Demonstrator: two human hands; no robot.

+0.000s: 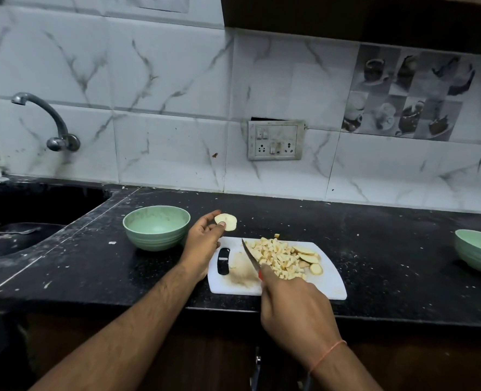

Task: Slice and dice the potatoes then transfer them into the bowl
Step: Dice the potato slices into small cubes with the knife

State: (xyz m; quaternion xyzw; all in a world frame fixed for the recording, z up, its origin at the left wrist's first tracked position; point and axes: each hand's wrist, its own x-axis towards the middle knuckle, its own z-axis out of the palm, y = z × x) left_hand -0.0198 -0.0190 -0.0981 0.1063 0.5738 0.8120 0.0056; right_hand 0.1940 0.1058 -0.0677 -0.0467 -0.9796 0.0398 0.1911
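Left hand: the left hand [202,238] was lifted above the counter [92,266] just past the board's far left corner, thumb and fingers pinching a round potato slice [225,221].
Right hand: the right hand [293,309] had its fingers wrapped round the red handle of a knife [251,255], blade tip resting on the board.
Board: a white cutting board [329,283] lay near the counter's front edge.
Potatoes: diced potato [276,256] was heaped on the board's far half, with a few uncut slices [310,256] at its right edge.
Bowl: an empty green bowl [156,227] stood left of the board, just beside the left hand.
Second bowl: another green bowl [479,251] sat at the counter's right edge.
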